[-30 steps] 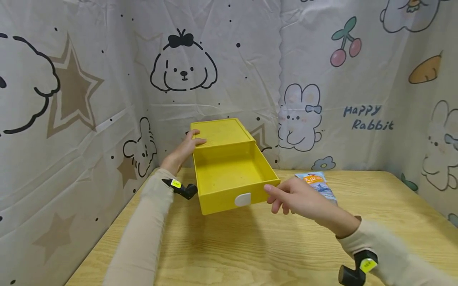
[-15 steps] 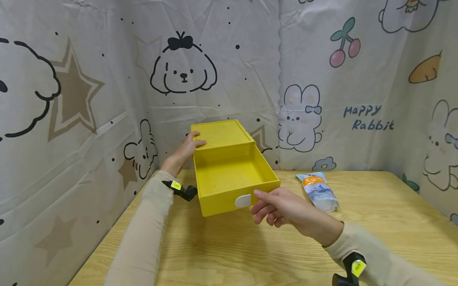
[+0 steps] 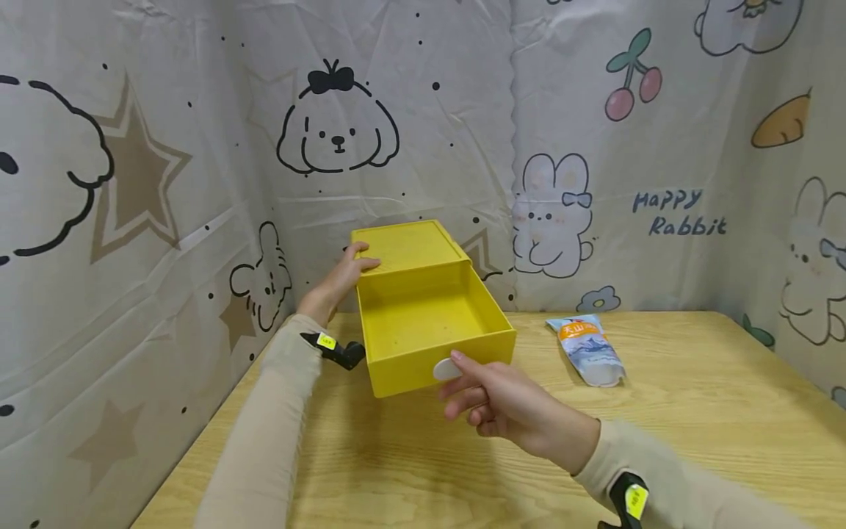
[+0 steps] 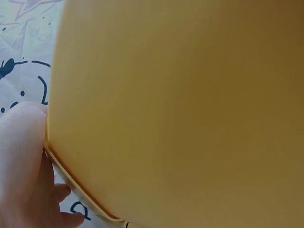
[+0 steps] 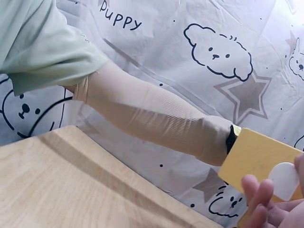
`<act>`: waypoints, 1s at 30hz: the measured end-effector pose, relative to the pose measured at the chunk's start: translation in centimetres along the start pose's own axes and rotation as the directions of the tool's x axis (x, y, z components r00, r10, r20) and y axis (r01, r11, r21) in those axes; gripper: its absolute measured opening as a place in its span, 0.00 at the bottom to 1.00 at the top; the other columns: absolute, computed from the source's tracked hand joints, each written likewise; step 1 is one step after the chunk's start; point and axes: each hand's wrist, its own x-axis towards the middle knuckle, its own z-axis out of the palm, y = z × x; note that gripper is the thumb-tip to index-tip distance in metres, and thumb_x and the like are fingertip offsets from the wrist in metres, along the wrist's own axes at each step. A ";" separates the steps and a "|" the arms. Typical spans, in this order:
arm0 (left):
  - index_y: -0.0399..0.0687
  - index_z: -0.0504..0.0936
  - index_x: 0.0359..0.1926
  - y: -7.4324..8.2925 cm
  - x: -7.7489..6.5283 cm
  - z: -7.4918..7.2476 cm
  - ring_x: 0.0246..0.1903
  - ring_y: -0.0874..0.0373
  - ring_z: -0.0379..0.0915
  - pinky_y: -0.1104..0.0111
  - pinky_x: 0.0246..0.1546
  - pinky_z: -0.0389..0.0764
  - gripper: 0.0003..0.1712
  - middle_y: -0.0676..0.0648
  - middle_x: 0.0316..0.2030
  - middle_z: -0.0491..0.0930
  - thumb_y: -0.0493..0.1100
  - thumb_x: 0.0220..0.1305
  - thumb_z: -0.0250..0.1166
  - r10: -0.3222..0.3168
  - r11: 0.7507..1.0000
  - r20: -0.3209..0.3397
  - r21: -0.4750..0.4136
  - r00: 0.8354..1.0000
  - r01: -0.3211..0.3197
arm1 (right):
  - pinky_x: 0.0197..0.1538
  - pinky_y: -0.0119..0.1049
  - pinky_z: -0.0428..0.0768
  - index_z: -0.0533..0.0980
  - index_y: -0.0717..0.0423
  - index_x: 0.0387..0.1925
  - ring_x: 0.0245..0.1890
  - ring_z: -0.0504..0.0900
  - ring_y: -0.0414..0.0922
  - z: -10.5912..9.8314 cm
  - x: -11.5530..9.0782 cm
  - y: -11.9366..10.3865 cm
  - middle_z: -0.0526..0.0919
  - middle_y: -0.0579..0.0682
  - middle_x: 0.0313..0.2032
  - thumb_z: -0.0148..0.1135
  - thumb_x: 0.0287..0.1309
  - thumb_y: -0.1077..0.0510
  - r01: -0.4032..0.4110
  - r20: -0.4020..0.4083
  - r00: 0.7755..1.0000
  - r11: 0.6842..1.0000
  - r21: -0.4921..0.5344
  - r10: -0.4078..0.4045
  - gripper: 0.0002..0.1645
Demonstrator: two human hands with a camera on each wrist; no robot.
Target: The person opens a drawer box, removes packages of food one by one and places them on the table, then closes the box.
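Note:
A yellow drawer box [image 3: 410, 246] is tilted above the table in the head view, its drawer [image 3: 432, 312] pulled out toward me with nothing inside. My left hand [image 3: 338, 283] grips the casing's left side, thumb on top; the left wrist view has this hand [image 4: 23, 166] at the edge of the yellow plastic. On the drawer front is a white rounded tab [image 3: 446, 369]. My right hand [image 3: 512, 404] is at that tab, thumb tip by its upper right edge, the other fingers loosely bent below. In the right wrist view, fingers partly cover the tab [image 5: 283, 179].
A blue and orange packet [image 3: 587, 351] lies on the wooden table [image 3: 687, 397] to the right of the box. Behind the table hangs a printed cloth [image 3: 429, 132] with cartoon animals, and it continues along both sides.
My right hand has moved left along the drawer front, from its right corner to the white tab, uncovering the packet. The left hand and the box have stayed in place.

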 end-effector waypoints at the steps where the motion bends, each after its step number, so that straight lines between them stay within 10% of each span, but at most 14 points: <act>1: 0.50 0.45 0.82 0.0 0.0 0.0 0.79 0.43 0.34 0.46 0.75 0.41 0.40 0.40 0.81 0.38 0.51 0.79 0.53 0.002 1.000 0.005 0.004 1.000 -0.002 | 0.25 0.26 0.69 0.80 0.64 0.50 0.19 0.73 0.34 0.1 0.1 0.1 0.86 0.47 0.26 0.59 0.69 0.31 0.002 0.001 1.000 0.999 0.032 -0.002 0.38; 30: 0.53 0.46 0.82 0.0 0.1 -0.1 0.79 0.43 0.35 0.45 0.75 0.42 0.40 0.38 0.81 0.41 0.53 0.79 0.53 -0.018 1.000 0.010 0.020 1.000 0.017 | 0.28 0.25 0.70 0.78 0.63 0.53 0.21 0.70 0.32 0.3 0.7 0.3 0.82 0.42 0.26 0.57 0.73 0.35 0.096 -0.009 0.995 0.982 0.160 -0.096 0.33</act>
